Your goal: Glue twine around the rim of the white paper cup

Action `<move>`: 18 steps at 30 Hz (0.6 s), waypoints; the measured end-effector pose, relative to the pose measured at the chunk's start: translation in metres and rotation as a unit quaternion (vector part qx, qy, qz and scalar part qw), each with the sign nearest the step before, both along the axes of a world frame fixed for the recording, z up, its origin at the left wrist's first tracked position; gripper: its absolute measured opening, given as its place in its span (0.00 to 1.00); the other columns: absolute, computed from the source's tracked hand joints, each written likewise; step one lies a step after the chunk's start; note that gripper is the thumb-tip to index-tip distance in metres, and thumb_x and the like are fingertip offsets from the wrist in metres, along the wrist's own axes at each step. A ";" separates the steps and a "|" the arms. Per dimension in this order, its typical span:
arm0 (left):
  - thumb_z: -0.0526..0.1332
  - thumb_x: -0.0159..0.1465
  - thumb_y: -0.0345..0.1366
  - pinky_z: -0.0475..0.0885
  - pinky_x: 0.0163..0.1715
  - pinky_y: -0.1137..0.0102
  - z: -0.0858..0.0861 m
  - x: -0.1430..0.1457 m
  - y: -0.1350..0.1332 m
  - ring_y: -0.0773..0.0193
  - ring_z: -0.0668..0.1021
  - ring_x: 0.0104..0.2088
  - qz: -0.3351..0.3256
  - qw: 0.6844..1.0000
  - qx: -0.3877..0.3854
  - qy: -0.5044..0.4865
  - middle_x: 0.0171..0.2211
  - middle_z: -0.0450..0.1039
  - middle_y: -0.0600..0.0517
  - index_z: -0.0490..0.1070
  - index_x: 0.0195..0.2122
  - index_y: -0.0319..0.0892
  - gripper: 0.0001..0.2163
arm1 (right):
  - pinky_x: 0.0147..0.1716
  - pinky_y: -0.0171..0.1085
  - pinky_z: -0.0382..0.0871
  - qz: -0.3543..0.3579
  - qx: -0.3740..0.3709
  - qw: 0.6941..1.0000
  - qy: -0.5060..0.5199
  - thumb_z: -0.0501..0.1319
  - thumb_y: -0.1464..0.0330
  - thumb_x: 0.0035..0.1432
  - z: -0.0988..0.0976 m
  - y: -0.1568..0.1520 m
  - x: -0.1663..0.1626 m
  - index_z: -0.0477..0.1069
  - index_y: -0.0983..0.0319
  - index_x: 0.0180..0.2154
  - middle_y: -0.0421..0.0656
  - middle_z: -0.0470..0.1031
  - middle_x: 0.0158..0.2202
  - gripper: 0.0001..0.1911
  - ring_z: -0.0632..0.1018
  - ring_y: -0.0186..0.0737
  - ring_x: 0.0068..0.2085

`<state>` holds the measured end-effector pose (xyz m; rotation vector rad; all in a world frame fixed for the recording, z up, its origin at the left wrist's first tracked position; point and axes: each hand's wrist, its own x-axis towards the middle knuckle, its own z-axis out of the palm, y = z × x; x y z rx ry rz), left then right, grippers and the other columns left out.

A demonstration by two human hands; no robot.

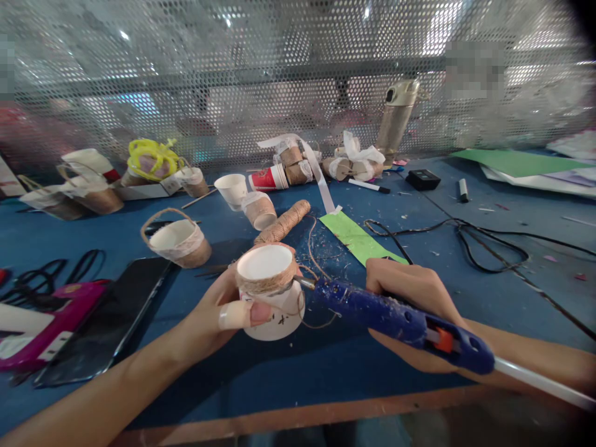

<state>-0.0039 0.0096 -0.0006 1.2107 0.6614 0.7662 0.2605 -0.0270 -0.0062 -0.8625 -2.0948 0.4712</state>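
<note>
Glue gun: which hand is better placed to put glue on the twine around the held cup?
Probably the right hand: it grips the glue gun, whose nozzle points at the twine, while the left hand holds the cup.

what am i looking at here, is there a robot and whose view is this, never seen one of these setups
There is no robot here, just a person's two bare hands. The single picture comes from a camera worn on the person's head, looking forward and down.

The left hand has its grip on a white cup, with twine wound below the rim. The right hand holds a blue glue gun, its tip at or very near that twine.

On the blue table lie a roll of twine, a green strip, a dark phone-like slab and a small basket-like cup. Behind stands a perforated screen.
</note>
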 end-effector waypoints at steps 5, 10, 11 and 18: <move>0.71 0.46 0.40 0.69 0.38 0.64 -0.003 0.001 0.000 0.55 0.76 0.37 0.023 0.999 -0.012 -0.026 0.39 0.76 0.50 0.72 0.49 0.45 0.27 | 0.21 0.32 0.51 -0.026 -0.004 0.999 0.027 0.60 0.76 0.44 0.000 -0.003 -0.004 0.52 0.59 0.24 0.33 0.55 0.22 0.15 0.57 0.30 0.22; 0.68 0.52 0.38 0.69 0.40 0.64 -0.002 0.001 0.002 0.56 0.75 0.38 -0.028 0.998 0.020 -0.057 0.39 0.74 0.50 0.69 0.55 0.45 0.27 | 0.21 0.36 0.54 -0.013 -0.014 1.000 0.003 0.61 0.76 0.44 0.001 -0.001 0.001 0.54 0.58 0.27 0.36 0.60 0.23 0.15 0.61 0.33 0.23; 0.68 0.52 0.37 0.69 0.41 0.64 -0.002 0.001 0.002 0.55 0.75 0.39 -0.030 0.997 0.022 -0.062 0.39 0.74 0.50 0.67 0.57 0.46 0.30 | 0.20 0.36 0.55 -0.010 -0.011 1.000 -0.002 0.61 0.77 0.45 0.000 -0.001 0.003 0.55 0.57 0.27 0.36 0.60 0.23 0.15 0.61 0.34 0.22; 0.68 0.52 0.37 0.71 0.40 0.67 0.000 0.004 0.002 0.55 0.76 0.41 -0.001 0.999 0.031 -0.036 0.46 0.75 0.51 0.65 0.58 0.47 0.30 | 0.20 0.38 0.56 0.017 0.000 1.000 -0.021 0.62 0.77 0.46 -0.001 -0.001 0.006 0.54 0.57 0.29 0.38 0.60 0.24 0.16 0.62 0.35 0.23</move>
